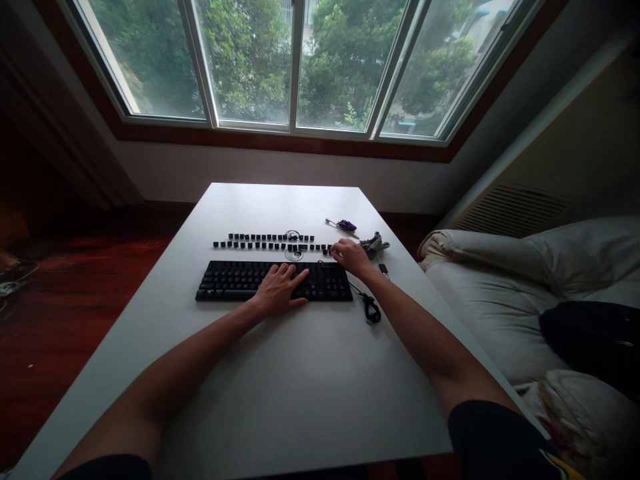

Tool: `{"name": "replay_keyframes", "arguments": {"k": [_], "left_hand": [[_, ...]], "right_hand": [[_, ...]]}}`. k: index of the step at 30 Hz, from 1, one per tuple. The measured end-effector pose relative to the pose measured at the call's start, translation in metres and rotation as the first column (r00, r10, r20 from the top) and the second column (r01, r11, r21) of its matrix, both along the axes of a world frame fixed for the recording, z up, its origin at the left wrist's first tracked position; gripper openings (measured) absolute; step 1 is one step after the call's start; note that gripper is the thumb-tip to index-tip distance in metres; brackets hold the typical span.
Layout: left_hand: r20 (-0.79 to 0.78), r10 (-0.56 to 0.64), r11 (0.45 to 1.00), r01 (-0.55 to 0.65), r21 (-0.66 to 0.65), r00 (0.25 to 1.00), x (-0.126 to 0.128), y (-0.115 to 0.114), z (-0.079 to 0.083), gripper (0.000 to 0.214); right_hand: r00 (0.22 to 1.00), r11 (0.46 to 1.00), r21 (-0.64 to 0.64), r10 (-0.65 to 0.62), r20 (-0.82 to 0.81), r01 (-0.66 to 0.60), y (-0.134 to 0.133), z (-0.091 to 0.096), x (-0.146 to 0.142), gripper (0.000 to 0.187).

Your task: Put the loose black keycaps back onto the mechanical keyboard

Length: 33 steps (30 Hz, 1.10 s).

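Observation:
A black keyboard (230,280) lies on the white table (300,373). Several keys are gone from its right part, near my left hand. My left hand (281,288) rests on the keyboard's middle with fingers spread, holding nothing. Behind the keyboard, loose black keycaps stand in two rows, a back row (260,237) and a front row (265,246). At the right end of the front row is my right hand (351,257), its thumb and fingers pinched together on a small dark keycap (330,250), partly hidden by the fingertips.
Thin round wire-like pieces (294,255) lie by the keycap rows. Further back is a purple object (346,225) beside a thin stick. A crumpled grey cloth (376,245) lies right of my right hand, and a coiled black cable (371,311) nearer me. A pale sofa (480,293) flanks the table.

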State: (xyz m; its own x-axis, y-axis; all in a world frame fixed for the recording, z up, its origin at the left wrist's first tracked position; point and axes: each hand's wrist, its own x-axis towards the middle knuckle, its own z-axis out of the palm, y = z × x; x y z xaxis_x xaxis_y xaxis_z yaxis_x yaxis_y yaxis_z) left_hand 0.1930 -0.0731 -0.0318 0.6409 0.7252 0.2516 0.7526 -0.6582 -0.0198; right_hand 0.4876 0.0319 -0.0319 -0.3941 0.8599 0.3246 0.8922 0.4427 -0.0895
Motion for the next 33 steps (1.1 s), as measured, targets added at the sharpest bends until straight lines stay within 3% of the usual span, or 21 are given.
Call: {"name": "replay_keyframes", "arguments": {"k": [7,17,25,33], "left_hand": [[0.02,0.013,1.0,-0.013,0.006,1.0,0.0,-0.003,-0.004,0.078],[0.051,0.0,1.0,0.0,0.004,0.999,-0.003,0.002,-0.005,0.078],[0.086,0.0,1.0,-0.001,0.013,0.996,-0.005,0.008,-0.005,0.075],[0.086,-0.012,1.0,0.011,0.022,0.996,-0.007,0.013,-0.006,0.074]], "right_hand": [[0.964,0.994,0.007,0.108,0.243,-0.113,0.022,0.005,-0.008,0.019],[0.95,0.972,0.008,0.228,0.211,-0.235,0.04,0.001,-0.012,0.012],[0.972,0.974,-0.002,0.227,0.061,-0.228,0.016,0.006,-0.017,0.017],[0.926,0.926,0.017,0.377,0.006,-0.377,-0.013,0.015,-0.036,0.019]]}}
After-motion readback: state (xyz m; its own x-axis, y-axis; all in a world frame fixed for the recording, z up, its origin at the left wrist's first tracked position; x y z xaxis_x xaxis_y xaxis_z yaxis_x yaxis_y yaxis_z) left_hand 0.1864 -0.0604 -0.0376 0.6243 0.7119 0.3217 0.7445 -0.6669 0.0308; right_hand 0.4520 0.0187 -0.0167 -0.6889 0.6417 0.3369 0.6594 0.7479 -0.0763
